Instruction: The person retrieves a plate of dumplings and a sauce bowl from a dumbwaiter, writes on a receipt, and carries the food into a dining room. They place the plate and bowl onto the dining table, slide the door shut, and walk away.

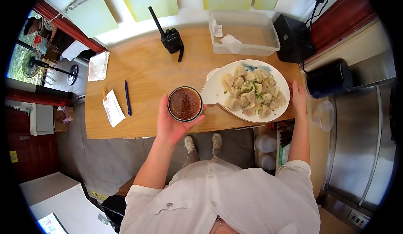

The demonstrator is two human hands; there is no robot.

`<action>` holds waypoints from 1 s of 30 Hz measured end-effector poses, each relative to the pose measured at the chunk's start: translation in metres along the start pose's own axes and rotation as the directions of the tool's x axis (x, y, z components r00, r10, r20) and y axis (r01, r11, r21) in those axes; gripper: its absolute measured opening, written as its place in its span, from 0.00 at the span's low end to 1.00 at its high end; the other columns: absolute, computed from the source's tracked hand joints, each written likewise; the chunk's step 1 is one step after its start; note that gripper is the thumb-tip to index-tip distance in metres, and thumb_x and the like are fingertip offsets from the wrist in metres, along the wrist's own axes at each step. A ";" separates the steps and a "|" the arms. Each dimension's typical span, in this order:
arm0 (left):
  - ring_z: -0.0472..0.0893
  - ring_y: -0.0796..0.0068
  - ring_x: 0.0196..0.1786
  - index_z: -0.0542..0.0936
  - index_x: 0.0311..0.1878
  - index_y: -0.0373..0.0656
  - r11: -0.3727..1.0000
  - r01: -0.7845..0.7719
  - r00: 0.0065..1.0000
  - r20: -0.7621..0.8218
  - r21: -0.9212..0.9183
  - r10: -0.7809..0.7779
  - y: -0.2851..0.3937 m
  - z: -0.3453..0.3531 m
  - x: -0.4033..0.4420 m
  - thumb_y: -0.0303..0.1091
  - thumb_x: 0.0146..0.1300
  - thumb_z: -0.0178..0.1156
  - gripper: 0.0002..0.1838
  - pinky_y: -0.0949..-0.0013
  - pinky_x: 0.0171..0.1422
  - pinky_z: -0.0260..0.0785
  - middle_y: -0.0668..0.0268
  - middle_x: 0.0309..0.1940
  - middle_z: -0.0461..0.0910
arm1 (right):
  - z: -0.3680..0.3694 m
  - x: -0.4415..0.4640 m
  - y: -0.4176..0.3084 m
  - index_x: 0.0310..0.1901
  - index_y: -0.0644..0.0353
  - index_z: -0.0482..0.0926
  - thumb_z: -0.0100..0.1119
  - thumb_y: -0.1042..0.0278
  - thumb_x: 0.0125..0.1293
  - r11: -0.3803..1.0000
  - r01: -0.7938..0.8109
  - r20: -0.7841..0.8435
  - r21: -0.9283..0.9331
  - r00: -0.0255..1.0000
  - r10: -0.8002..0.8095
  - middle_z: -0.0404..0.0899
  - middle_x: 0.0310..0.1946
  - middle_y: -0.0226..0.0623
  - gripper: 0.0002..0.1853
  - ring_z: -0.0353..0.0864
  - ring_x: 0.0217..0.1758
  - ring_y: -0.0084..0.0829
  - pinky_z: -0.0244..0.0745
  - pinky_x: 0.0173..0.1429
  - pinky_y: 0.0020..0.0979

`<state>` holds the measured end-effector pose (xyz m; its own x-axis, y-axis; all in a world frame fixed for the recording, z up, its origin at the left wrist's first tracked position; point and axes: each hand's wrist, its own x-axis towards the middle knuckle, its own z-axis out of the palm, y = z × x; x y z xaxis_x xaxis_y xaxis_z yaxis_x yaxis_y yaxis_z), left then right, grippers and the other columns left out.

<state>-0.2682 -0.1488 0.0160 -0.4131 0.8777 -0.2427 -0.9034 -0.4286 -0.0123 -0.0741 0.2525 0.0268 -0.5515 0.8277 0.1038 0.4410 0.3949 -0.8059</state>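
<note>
My left hand [168, 122] is wrapped round a small round bowl of red-brown sauce [184, 103] with chili flakes in it, held over the table's front edge. To its right is a white fish-shaped plate [214, 92] with a blue pattern, heaped with dumplings [252, 91] and chopped green onion. Its tail end lies close to the sauce bowl. At the plate's right rim, my right hand [298, 98] grips the edge, its fingertips partly hidden.
Behind the plate stand a clear plastic box [247, 45] with paper scraps and a black printer-like box [294, 38]. A walkie-talkie [171, 40], a blue pen [127, 98], a paper slip [113, 108] and napkins [98, 66] lie on the wooden table [142, 74]. A black cylinder [329, 79] stands at right.
</note>
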 end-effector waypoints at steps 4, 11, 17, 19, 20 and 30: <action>0.61 0.40 0.65 0.61 0.66 0.46 0.999 -0.004 1.000 0.018 -0.044 0.005 -0.008 -0.008 0.005 0.63 0.65 0.40 0.35 0.40 0.58 0.67 0.54 0.63 0.63 | 0.010 -0.006 -0.008 0.46 0.69 0.77 0.48 0.55 0.70 0.963 -0.225 0.053 0.148 0.974 0.220 0.79 0.39 0.33 0.21 0.75 0.42 0.21 0.68 0.48 0.23; 0.61 0.40 0.65 0.62 0.65 0.47 1.000 -0.023 0.999 0.021 -0.020 0.023 -0.031 -0.012 0.017 0.63 0.64 0.40 0.35 0.40 0.57 0.68 0.54 0.63 0.64 | 0.006 -0.005 0.004 0.49 0.69 0.75 0.48 0.58 0.70 0.957 -0.236 0.098 0.169 0.970 0.222 0.78 0.40 0.31 0.19 0.73 0.41 0.19 0.68 0.47 0.23; 0.65 0.42 0.63 0.63 0.64 0.46 0.998 -0.055 0.998 0.009 0.014 0.055 -0.037 -0.008 0.016 0.63 0.64 0.39 0.35 0.44 0.54 0.71 0.54 0.61 0.66 | 0.012 -0.010 0.011 0.48 0.70 0.75 0.48 0.61 0.70 0.966 -0.192 0.034 0.174 0.981 0.189 0.78 0.39 0.33 0.18 0.73 0.41 0.19 0.69 0.47 0.23; 0.67 0.43 0.62 0.63 0.64 0.45 0.998 -0.059 0.998 0.023 0.035 0.059 -0.038 -0.008 0.017 0.64 0.64 0.39 0.35 0.47 0.54 0.72 0.54 0.60 0.67 | 0.013 -0.011 0.010 0.48 0.70 0.75 0.48 0.61 0.70 0.952 -0.187 0.044 0.244 0.982 0.182 0.78 0.38 0.33 0.18 0.73 0.40 0.19 0.69 0.46 0.23; 0.67 0.42 0.62 0.63 0.64 0.45 0.995 -0.082 0.996 0.027 0.051 0.081 -0.038 -0.008 0.017 0.64 0.64 0.39 0.35 0.47 0.54 0.73 0.54 0.60 0.67 | 0.014 -0.011 0.009 0.48 0.70 0.75 0.48 0.61 0.70 0.952 -0.187 0.043 0.243 0.982 0.182 0.78 0.38 0.33 0.18 0.73 0.40 0.19 0.69 0.46 0.23; 0.66 0.40 0.61 0.63 0.63 0.43 0.995 -0.063 0.998 0.017 0.077 0.061 -0.021 -0.007 0.021 0.61 0.65 0.39 0.34 0.43 0.53 0.72 0.53 0.60 0.67 | 0.005 -0.065 -0.007 0.46 0.71 0.75 0.48 0.61 0.70 0.862 -0.374 0.074 0.342 0.925 0.372 0.79 0.38 0.34 0.18 0.74 0.39 0.21 0.69 0.45 0.23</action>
<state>-0.2573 -0.1224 0.0048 -0.4697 0.8533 -0.2264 -0.8820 -0.4648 0.0780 -0.0448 0.1937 0.0222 -0.3987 0.8833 -0.2467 0.3439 -0.1054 -0.9331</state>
